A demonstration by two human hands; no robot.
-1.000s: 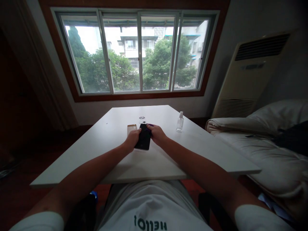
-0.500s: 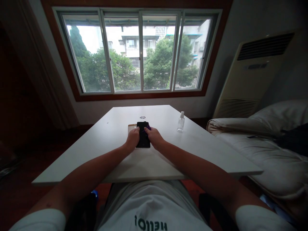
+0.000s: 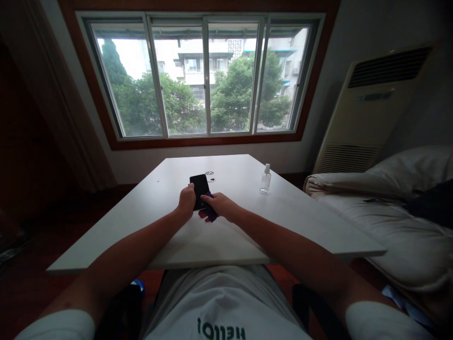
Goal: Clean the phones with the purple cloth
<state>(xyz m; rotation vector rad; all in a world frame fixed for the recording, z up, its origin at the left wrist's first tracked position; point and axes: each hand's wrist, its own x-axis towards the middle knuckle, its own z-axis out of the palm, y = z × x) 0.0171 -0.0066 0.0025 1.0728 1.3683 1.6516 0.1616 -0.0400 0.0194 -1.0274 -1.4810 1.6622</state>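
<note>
A black smartphone is tilted over the middle of the white table, its dark screen towards me. My left hand is closed around the phone's left edge, thumb on the front. In my right hand is a purple cloth, pinched at the phone's lower right side. The right thumb rests near the screen and some fingers reach underneath. Just beyond the phone lie two small dark-and-white items, too small to name. The phone's back is hidden.
A clear spray bottle with a white cap stands upright on the table, right of my hands. Past the table are a window, a tall air conditioner and a pale sofa on the right.
The phone has shifted left and tilted. My right hand has moved with the cloth from the upper right of the screen to the lower right edge. The gold item beside the phone no longer shows.
</note>
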